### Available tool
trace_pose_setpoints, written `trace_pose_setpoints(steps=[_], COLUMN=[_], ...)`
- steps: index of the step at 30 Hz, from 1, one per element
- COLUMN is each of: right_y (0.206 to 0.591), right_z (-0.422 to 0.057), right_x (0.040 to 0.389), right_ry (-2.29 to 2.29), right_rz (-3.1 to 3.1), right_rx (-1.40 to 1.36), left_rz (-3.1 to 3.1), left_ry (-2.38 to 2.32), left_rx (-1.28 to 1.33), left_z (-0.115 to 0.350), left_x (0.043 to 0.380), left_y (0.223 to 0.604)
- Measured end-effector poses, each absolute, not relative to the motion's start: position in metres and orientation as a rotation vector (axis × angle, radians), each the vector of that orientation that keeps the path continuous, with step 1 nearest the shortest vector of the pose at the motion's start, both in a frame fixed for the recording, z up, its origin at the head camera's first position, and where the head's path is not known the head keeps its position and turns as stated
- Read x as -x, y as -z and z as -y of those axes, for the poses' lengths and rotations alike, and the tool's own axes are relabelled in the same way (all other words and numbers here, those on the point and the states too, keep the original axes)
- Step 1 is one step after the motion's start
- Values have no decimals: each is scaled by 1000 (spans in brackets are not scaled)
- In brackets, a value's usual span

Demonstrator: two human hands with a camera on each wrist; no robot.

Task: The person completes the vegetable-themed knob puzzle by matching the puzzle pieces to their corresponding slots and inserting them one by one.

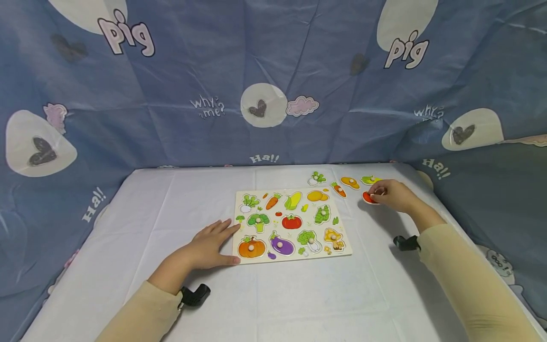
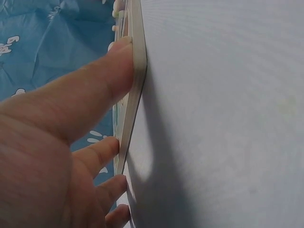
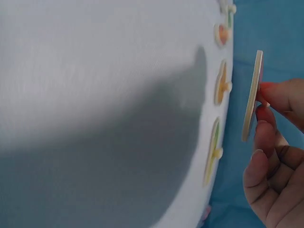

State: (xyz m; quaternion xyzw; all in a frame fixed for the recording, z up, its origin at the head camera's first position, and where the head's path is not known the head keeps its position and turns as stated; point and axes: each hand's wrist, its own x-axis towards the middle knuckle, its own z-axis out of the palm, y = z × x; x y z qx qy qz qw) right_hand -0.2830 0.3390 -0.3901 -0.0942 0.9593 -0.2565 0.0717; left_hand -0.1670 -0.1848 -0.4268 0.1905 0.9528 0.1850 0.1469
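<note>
My right hand point(image 1: 391, 194) pinches a red tomato puzzle piece point(image 1: 368, 197) by its knob. In the right wrist view the piece point(image 3: 252, 97) is held on edge to the camera, raised above the white cloth. My left hand point(image 1: 213, 244) lies with spread fingers at the left edge of a wooden vegetable puzzle board point(image 1: 273, 259), its thumb point(image 2: 107, 71) on the near corner. Knobbed pieces sit in the board, among them a broccoli point(image 1: 258, 221), a pumpkin point(image 1: 251, 247), an eggplant point(image 1: 282, 244) and a mushroom point(image 1: 334, 238). A printed tomato point(image 1: 292, 222) shows no knob.
Behind the board's far right corner lie a radish piece point(image 1: 316, 178), a carrot piece point(image 1: 339, 189), a potato piece point(image 1: 350, 183) and a corn piece point(image 1: 369, 180). A blue printed cloth point(image 1: 273, 137) hangs behind the white-covered table point(image 1: 307, 294).
</note>
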Motion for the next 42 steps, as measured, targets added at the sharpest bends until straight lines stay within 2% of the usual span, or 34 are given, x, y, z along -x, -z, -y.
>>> trace_pose_setpoints(steps=[14, 42], right_y=[383, 385], right_z=[-311, -244], right_x=[264, 253], right_ry=[848, 1033], right_rz=[-2878, -2700], right_rx=[507, 688], left_rz=[-2750, -2755], left_ry=[-537, -555], left_rx=[-538, -557], left_z=[184, 184], left_x=[165, 166], left_y=[425, 425])
